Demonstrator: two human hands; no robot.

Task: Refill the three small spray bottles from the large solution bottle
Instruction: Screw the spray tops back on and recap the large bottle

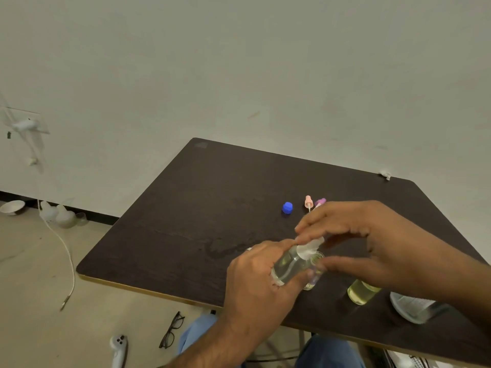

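near the front edge of the table: both hands work on one small clear spray bottle [291, 264], held tilted above the dark table [212, 197].
left hand: the left hand [261, 277] is wrapped round the bottle's body, fingers curled about it.
right hand: the right hand [372, 243] has its fingertips on the white spray head [309, 247] at the bottle's neck, thumb underneath; it looks to be screwing the head on or off, which one i cannot tell.
second bottle: another small clear bottle [314, 272] stands just behind the held one, its mouth open, touching or nearly touching the right thumb.
third bottle: a small bottle with yellowish liquid [361, 292] stands to the right, partly under the right wrist.
large bottle: the large solution bottle [414, 308] sits near the table's front right edge, mostly hidden by the right forearm.
loose caps: a blue cap [287, 207], a pink spray head [308, 202] and a purple spray head [320, 202] lie further back, near one another.
risk, spill: the held bottle is tilted with liquid inside; if the head is loose, liquid may run out at the neck.
risk, knock: the open bottle sits right against the working hands and could be tipped by a twist of the wrist.
risk, forearm: the right forearm hangs over the yellowish bottle and the large bottle near the edge; a careless draw-back could push them off.
risk, thread: a head put on crooked may leak later.
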